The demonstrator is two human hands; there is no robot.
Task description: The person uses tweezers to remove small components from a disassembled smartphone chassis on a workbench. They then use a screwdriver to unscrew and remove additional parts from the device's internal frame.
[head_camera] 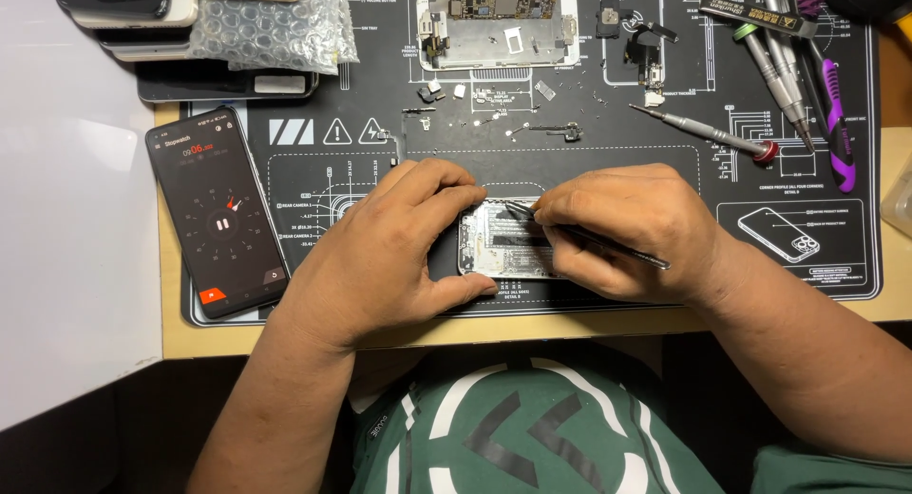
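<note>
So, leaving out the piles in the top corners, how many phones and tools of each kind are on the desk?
opened phone: 2 (one gripped by the left hand, one at the top)
phone with lit screen: 1
thin dark tool in the right hand: 1
screwdriver lying alone: 1
Total: 5

Both forearms come in bare, no sleeves reaching the wrists, no watch, no rings, no gloves on the left hand point(380, 256) or the right hand point(627, 228). Just below the hands there's a dark green T-shirt point(532, 427) with a big white circular print crossed by dark diagonal bars, small white lettering near its left edge.
</note>
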